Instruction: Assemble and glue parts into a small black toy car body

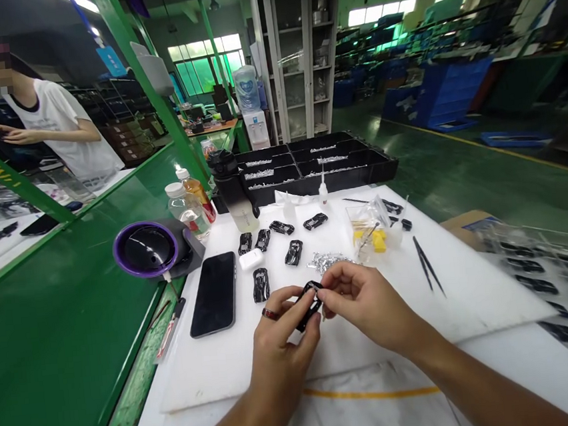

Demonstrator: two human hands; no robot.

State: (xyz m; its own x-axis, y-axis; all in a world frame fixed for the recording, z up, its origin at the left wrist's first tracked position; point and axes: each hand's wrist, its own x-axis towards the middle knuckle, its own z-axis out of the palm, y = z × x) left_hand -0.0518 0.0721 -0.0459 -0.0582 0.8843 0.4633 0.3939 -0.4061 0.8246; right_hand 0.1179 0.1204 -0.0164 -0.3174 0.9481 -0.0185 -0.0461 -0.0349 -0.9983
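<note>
My left hand (281, 340) grips a small black car-shaped shell (309, 306) between thumb and fingers, above the white foam board (219, 373). At the shell's upper right end, my right hand (365, 299) has its thumb and index finger pinched together; whatever they hold is too small to make out. Several similar black shells lie beyond the hands, one (261, 285) just left of them and another (294, 253) further back. A pile of small silvery parts (329, 261) sits behind my right hand.
A phone (214, 293) and a white case (251, 260) lie at the left. Black tweezers (428, 266) rest at the right, near yellow pieces (378, 240). Bottles and a black divided tray (311, 183) stand behind. Another person (62, 127) is at the far left.
</note>
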